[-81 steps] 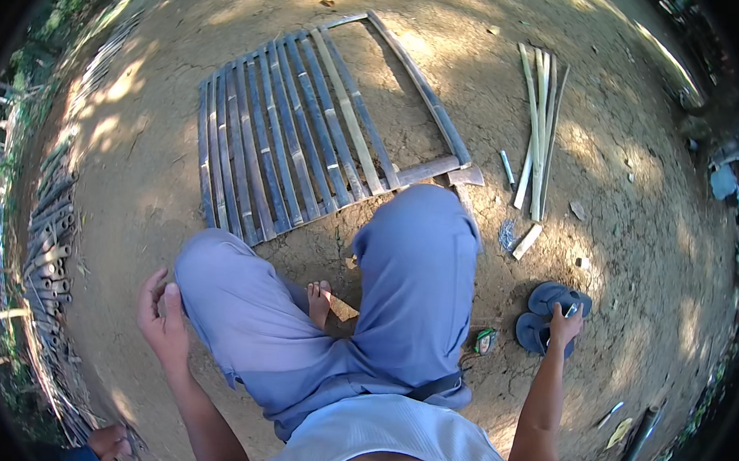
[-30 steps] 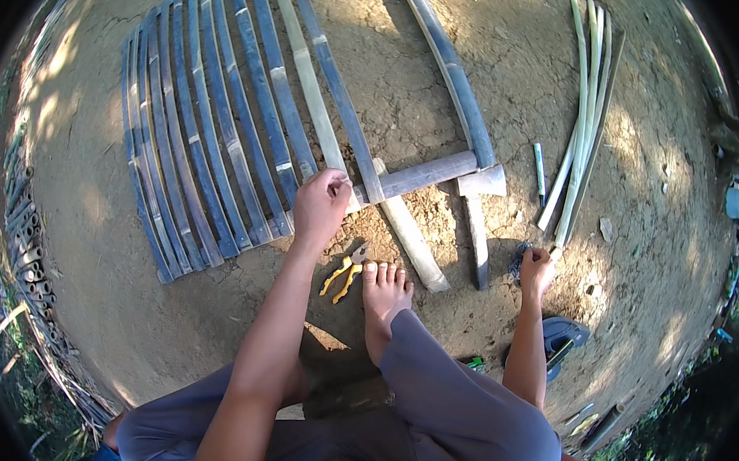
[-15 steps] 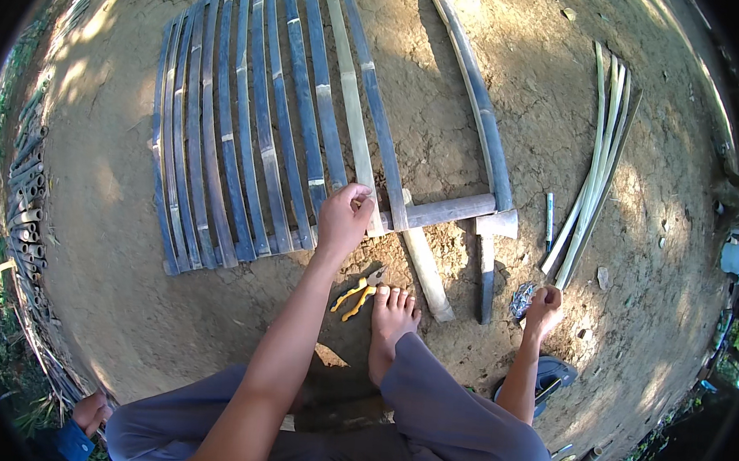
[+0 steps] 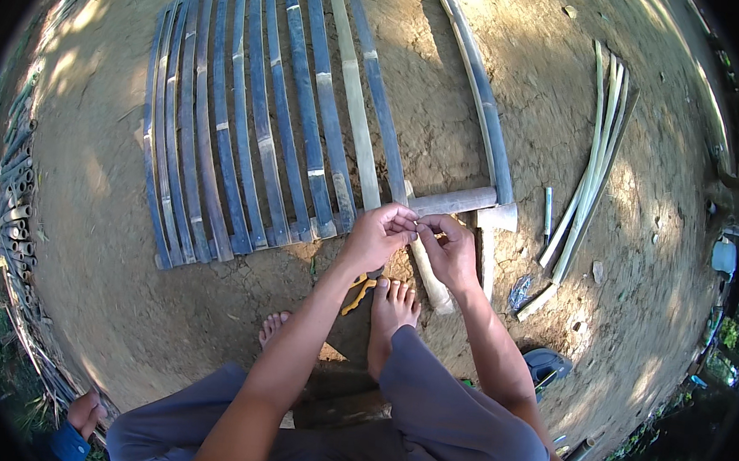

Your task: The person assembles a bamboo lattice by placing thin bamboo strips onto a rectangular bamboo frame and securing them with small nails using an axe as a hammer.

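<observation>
The person sits on bare, sunlit earth (image 4: 566, 116), both hands meeting just beyond the bare feet. The left hand (image 4: 378, 235) and right hand (image 4: 449, 251) have their fingertips pinched together at the near end of a bamboo slat (image 4: 377, 94); whatever small item they pinch is too small to tell.

That slat is the rightmost in a panel of flat split-bamboo slats (image 4: 240, 127), grey-blue in shade, one paler yellow, lying side by side with nodes showing as light bands. A round crosspiece (image 4: 457, 201) lies across the near end, just beside the hands, joined to a long curved side pole (image 4: 481, 110). A short light-coloured stake (image 4: 426, 273) lies under the right hand.

Yellow-handled pliers (image 4: 357, 291) lie on the ground touching the toes. A loose bundle of thin green-yellow strips (image 4: 592, 177) lies well apart to the right. A dark sandal (image 4: 549, 363) rests near the right forearm. No packages, labels or signs are distinguishable.
</observation>
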Motion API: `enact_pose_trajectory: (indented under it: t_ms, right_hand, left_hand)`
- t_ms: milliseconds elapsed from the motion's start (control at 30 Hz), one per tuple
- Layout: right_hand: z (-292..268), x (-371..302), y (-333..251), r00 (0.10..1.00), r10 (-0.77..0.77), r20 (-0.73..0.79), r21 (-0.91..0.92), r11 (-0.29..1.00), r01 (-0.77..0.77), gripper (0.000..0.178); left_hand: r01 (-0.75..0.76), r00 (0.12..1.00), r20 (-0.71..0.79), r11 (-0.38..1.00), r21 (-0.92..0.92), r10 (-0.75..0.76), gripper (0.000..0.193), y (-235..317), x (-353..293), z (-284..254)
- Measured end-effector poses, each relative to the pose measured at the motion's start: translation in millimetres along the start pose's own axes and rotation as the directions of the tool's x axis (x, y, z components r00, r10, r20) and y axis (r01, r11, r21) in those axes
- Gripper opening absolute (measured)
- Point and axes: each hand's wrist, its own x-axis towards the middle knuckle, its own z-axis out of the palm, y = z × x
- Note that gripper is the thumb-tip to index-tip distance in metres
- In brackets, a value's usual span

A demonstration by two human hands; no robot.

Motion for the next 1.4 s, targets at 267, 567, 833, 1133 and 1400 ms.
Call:
enact_pose_trajectory:
  t_ms: [267, 567, 833, 1133, 1400]
  right_hand:
    - [27, 14, 30, 0.999, -0.027, 0.021, -0.259, 0.965, 0.032, 0.042]
    - [42, 11, 51, 0.999, -0.027, -0.047, -0.268, 0.963, 0.014, 0.043]
    - [42, 11, 51, 0.998, -0.027, -0.050, -0.279, 0.960, 0.012, 0.041]
    - [44, 12, 55, 0.991, -0.097, -0.088, -0.269, 0.961, 0.070, 0.042]
    - [45, 10, 54, 0.989, -0.111, -0.096, -0.291, 0.953, 0.079, 0.045]
  left_hand:
    - [0.013, 0.983, -0.183, 1.000, -0.018, -0.016, 0.017, -17, 38, -39]
    - [-0.064, 0.954, -0.243, 0.908, 0.414, 0.178, 0.016, -31, 36, -21]
    - [-0.121, 0.928, -0.238, 0.836, 0.535, 0.287, 0.014, -37, 35, -17]
    - [-0.192, 0.896, -0.230, 0.798, 0.572, 0.381, 0.013, -44, 33, -14]
    - [-0.289, 0.816, -0.164, 0.636, 0.715, 0.555, 0.012, -50, 32, -11]
